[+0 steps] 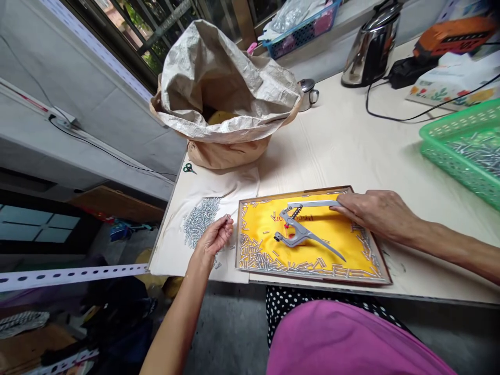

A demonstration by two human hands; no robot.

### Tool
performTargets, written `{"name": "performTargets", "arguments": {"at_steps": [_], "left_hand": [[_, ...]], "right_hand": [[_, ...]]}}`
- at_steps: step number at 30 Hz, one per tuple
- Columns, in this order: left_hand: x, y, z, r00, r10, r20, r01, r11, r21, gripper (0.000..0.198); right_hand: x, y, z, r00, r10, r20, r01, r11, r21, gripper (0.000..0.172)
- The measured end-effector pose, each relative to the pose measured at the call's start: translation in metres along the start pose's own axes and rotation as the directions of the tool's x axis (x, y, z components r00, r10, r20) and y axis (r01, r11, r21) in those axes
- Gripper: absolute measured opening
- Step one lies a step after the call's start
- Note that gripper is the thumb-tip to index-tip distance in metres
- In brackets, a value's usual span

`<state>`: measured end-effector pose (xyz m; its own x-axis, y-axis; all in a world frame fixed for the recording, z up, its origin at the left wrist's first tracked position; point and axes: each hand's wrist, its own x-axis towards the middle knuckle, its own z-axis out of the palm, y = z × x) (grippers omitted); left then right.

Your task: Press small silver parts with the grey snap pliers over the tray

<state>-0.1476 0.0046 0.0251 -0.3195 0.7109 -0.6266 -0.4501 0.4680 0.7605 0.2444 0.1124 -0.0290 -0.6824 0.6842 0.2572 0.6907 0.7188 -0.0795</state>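
Note:
My left hand (216, 235) is pinched closed on a small shiny metal piece at its fingertips, whose exact kind is too small to make out. It is beside a pile of small silvery metal pieces (201, 221) on a white cloth. My right hand (377, 211) is wrapped round the end of one handle of grey metal hand pliers (299, 232). The pliers have a coil spring, and their other handle points free toward the lower right. They are over a shallow tray (336, 242) with a yellow bottom. Small metal pins or springs (255, 258) lie mostly along the tray's edges.
Behind the cloth stands a large open woven sack (228, 148). Green-handled scissors (189, 167) lie near the table's left edge. On the right is a green basket (441, 140) of metal pieces. A kettle (369, 49) and a lidded metal cup (307, 95) stand farther back.

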Motion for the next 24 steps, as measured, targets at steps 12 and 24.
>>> {"name": "performTargets", "arguments": {"at_steps": [12,24], "left_hand": [[0.026,-0.033,-0.040,0.784,0.611,0.105,-0.272,0.186,0.944,0.015],[-0.034,-0.039,0.042,0.877,0.449,0.170,-0.430,0.575,0.696,0.027]], "right_hand": [[-0.006,-0.017,0.004,0.996,0.014,0.094,-0.017,0.999,0.029,0.060],[0.018,-0.017,-0.007,0.955,-0.012,0.295,0.014,1.000,-0.005,0.038]]}}
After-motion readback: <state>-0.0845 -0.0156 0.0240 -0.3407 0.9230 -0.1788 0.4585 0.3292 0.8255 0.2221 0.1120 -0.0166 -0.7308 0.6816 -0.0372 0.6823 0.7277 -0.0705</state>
